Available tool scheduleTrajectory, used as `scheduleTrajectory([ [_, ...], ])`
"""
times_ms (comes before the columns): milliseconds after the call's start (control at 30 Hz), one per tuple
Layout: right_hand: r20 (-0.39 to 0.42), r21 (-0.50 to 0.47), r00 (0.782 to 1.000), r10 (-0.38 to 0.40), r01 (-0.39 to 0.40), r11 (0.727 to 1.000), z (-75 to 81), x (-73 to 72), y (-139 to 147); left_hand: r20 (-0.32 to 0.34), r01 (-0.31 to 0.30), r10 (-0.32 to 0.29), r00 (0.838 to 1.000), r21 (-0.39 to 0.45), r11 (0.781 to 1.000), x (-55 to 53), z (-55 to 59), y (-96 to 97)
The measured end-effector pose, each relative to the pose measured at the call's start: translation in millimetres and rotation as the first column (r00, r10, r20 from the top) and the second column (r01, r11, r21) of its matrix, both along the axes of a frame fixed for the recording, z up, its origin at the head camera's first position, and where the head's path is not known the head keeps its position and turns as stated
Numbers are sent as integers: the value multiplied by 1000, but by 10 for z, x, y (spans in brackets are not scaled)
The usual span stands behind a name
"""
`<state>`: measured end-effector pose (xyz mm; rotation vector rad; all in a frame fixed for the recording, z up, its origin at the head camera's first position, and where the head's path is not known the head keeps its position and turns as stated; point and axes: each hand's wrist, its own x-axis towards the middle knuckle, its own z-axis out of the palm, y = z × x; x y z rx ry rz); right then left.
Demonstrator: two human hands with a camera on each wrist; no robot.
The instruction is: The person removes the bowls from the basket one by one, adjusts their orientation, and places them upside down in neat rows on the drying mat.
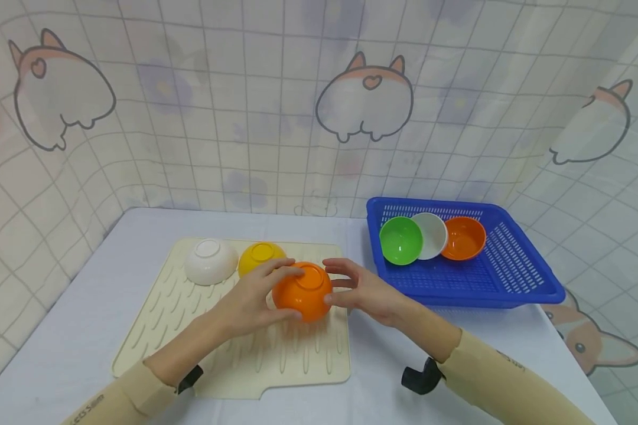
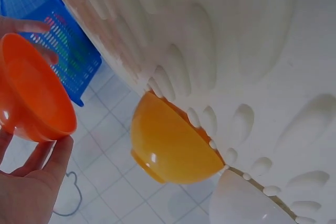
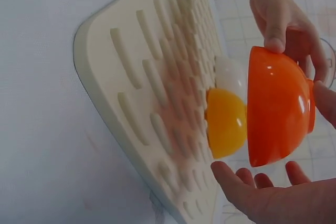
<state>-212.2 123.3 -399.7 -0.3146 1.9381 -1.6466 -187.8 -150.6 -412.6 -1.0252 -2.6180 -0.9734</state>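
A white fabric curtain (image 1: 276,88) with a grid print and cartoon animals hangs behind a white-covered table (image 1: 90,301). A cream, ribbed, flat mat (image 1: 234,375) covers the table's middle, and a blue slotted plastic basket (image 1: 478,300) stands near its right back corner. The person's left hand (image 1: 252,298) holds a glossy orange round bowl (image 1: 303,308) upside down, raised over the mat near its right edge. The right hand (image 1: 369,294) is spread beside that bowl, fingers apart; whether its tips press on it cannot be told. A glossy white round bowl (image 1: 208,271) lies inverted at the mat's left back corner, with a glossy yellow round bowl (image 1: 260,254) inverted just beside it along the back edge. Toward the basket's left back corner sit a green round bowl (image 1: 401,241), a second white bowl (image 1: 433,236) and a second orange bowl (image 1: 464,241) in a row.
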Motion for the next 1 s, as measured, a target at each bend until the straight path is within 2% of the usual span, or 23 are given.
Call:
scheduleTrajectory([
  [300,-128,33,991,40,-36,999,30,-15,39,1,-13,13,1000,4,1000,-46,-13,-3],
  [400,-182,59,982,55,-45,997,25,-15,44,1,-25,25,1000,0,1000,-66,-16,2],
  [533,-274,107,959,68,-40,993,26,-6,34,-8,-34,34,999,2,999,-94,-18,17],
  [700,-393,177,915,93,-23,984,45,10,10,-11,-34,34,999,25,999,-140,-18,37],
  [900,-546,247,826,140,-1,969,31,0,-41,3,-34,34,999,50,998,-191,-27,67],
  [1000,-585,268,798,147,19,963,33,8,-70,4,-33,33,999,58,998,-215,-44,85],
])
